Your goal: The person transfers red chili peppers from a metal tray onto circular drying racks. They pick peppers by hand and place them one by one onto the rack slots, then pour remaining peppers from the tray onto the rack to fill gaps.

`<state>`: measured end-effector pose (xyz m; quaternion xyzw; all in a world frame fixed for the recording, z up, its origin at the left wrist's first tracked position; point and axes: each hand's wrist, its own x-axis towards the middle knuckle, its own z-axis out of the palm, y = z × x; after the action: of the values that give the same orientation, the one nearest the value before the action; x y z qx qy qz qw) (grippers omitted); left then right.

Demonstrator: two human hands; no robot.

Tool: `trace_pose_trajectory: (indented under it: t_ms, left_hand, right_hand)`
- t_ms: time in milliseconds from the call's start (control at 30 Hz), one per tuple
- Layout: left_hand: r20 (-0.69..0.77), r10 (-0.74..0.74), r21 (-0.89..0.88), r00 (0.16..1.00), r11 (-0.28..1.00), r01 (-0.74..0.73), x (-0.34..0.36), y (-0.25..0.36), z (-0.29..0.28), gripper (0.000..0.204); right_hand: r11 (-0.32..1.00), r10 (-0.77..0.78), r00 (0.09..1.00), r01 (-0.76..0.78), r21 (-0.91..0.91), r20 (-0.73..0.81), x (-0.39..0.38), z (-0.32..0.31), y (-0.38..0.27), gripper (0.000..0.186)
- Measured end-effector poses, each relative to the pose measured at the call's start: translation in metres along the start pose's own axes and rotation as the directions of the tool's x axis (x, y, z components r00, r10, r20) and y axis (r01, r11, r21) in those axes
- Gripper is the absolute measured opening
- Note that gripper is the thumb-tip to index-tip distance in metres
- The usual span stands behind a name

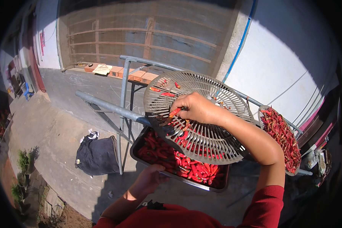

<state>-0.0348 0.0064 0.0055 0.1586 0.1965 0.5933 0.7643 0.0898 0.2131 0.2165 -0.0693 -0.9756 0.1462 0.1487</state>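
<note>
My right hand (192, 107) is closed on red and brownish chili peppers (174, 113) over a round, grey slatted plastic tray (221, 142). A few more chilies and bits lie on its slats. Beneath it, a rectangular metal pan (195, 184) holds many glossy red chilies (195, 170), partly hidden by the slats. My left hand (150, 179) grips the pan's near left edge, with some fingers out of sight under it. Both round tray and pan are up at a pipe rack (110, 109).
A second tray of dried red chilies (279, 138) sits at the right. A black cloth bag (97, 155) lies on the concrete ground (53, 133) at left. Behind stand bricks (149, 77), a screened opening (136, 30) and a white wall (277, 64). Plants (23, 163) edge the left, clutter (317, 163) the right.
</note>
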Motion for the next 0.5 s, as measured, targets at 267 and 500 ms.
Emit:
trace_pose_trajectory:
  t_ms: [267,500]
  left_hand:
    - [-0.068,0.016,0.007,0.998,1.000,-0.016,0.000,0.003,0.010,0.018]
    - [-0.032,0.019,0.013,0.999,1.000,-0.018,-0.001,0.004,0.007,0.020]
  right_hand:
    - [0.991,-0.098,0.979,0.079,-0.107,-0.180,-0.006,0.016,0.010,0.019]
    - [0.964,-0.143,0.986,0.118,-0.239,-0.090,-0.001,0.012,0.003,0.010]
